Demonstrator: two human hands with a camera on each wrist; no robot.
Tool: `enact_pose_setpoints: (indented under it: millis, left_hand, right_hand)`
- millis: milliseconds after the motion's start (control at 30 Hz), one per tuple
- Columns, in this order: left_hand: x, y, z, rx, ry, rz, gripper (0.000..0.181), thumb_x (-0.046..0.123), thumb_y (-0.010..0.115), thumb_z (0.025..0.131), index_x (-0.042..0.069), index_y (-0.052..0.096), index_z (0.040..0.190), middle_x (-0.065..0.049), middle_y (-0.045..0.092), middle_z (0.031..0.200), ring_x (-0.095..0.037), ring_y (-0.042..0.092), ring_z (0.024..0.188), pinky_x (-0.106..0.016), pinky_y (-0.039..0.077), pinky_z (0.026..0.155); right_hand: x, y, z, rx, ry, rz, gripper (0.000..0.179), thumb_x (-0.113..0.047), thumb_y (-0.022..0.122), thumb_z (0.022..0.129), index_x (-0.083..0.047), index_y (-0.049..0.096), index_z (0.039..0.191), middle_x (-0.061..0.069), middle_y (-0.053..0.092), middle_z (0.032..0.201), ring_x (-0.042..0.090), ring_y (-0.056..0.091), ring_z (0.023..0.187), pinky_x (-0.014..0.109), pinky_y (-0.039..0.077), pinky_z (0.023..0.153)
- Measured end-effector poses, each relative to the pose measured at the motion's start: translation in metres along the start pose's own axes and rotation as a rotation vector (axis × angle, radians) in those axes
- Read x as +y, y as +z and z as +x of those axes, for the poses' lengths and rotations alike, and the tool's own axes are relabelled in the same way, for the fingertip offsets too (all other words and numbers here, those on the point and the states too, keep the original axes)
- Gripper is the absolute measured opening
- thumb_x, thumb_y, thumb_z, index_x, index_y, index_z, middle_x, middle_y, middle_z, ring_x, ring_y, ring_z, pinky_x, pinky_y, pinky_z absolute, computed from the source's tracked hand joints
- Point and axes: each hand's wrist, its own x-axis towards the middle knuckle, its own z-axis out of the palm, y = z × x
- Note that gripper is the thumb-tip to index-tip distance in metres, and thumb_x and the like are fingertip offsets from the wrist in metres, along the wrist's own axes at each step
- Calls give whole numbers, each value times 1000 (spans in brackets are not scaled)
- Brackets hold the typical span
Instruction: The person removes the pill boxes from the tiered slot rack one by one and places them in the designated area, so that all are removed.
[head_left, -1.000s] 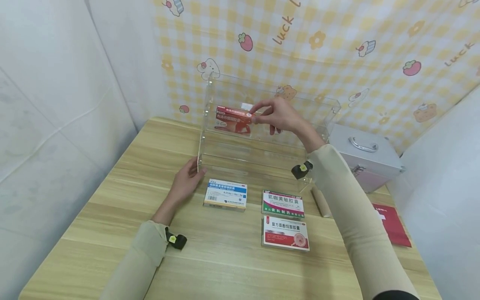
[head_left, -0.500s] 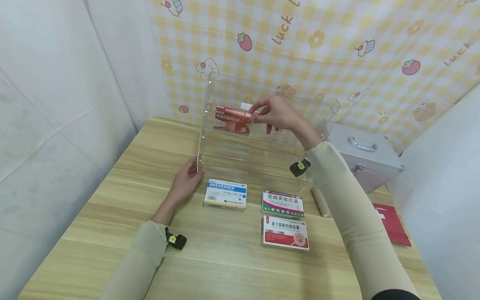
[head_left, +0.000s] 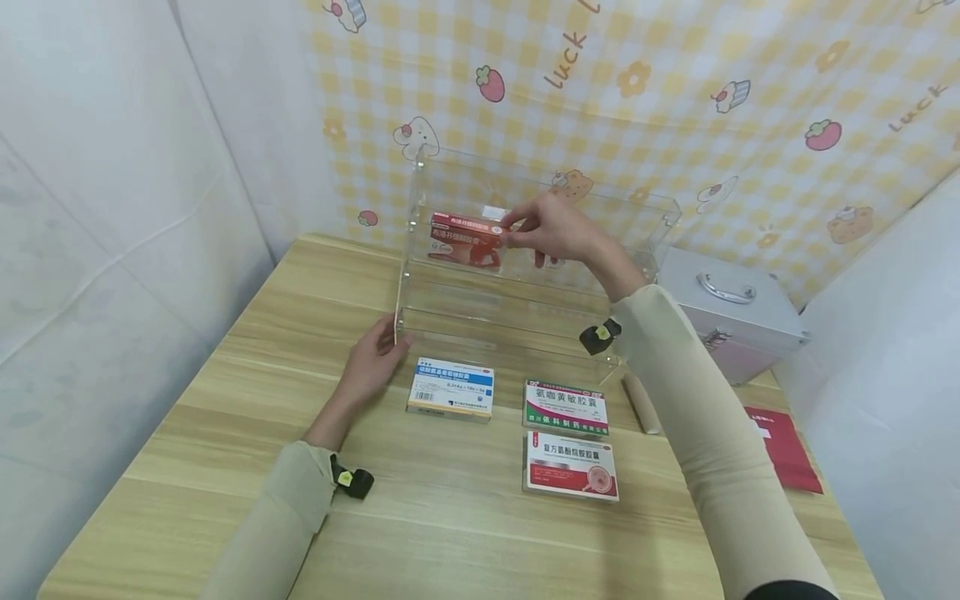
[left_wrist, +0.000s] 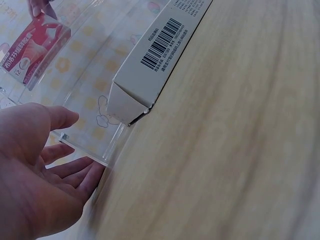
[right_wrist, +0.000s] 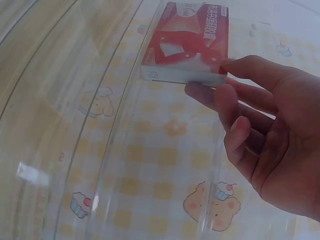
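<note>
A red medicine box [head_left: 465,239] stands on the upper tier of a clear acrylic stepped shelf [head_left: 487,296]. My right hand [head_left: 551,227] pinches the box's right end between thumb and fingers. The right wrist view shows that grip closely, with the right hand [right_wrist: 250,115] on the short end of the red box [right_wrist: 187,42]. My left hand [head_left: 371,362] lies with straight, relaxed fingers against the shelf's front left corner. In the left wrist view the left hand [left_wrist: 35,170] touches the acrylic edge, and the red box [left_wrist: 32,50] shows far off.
Three boxes lie flat on the wooden table in front of the shelf: a blue-and-white one [head_left: 452,388], a green-and-magenta one [head_left: 566,408], and a red-and-white one [head_left: 572,465]. A silver case [head_left: 723,312] and a red booklet [head_left: 783,450] sit at the right.
My right hand's fingers have settled slightly lower on the red box's end. The left hand and the boxes on the table have not moved.
</note>
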Motion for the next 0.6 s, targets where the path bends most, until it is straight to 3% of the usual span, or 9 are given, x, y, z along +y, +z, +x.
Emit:
enact_pose_setpoints:
  millis: [600]
  left_hand:
    - [0,-1,0,-2,-2,7,62,32,56,101,4,33,151,-21,40,149,-33,44,133,-41,42,107]
  right_hand:
    - [12,6,1,82,9,128,27,-29,71,91,-17,72,116,5,75,92,24,57,48,27,40,37]
